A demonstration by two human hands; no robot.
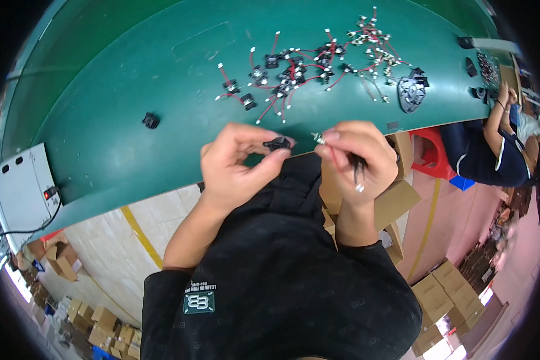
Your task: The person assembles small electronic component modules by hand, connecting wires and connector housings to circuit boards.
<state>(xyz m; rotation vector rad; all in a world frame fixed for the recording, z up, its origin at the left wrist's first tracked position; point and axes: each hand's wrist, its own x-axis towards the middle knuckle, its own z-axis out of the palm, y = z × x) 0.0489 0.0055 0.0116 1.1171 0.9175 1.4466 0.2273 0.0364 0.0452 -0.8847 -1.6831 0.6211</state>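
Observation:
My left hand (237, 162) pinches a small black plastic part (276, 144) between thumb and fingertips, above the near edge of the green table. Just to its right, my right hand (363, 156) grips a small wired component (318, 138) by thumb and forefinger. A red wire runs down from it across my palm to a white plug (359, 188). The component and the black part are apart. Beyond my hands lies a spread of black parts with red wires and white plugs (294, 72). One loose black part (151, 120) sits farther left.
The green table (120, 72) curves around the front. On it are a pile of wired components (375, 51) and a black shell-shaped piece (413, 91). A white machine (25, 195) stands at left. At right, a co-worker (495, 141) sits near a red stool (431, 153); cardboard boxes (396, 201) stand below.

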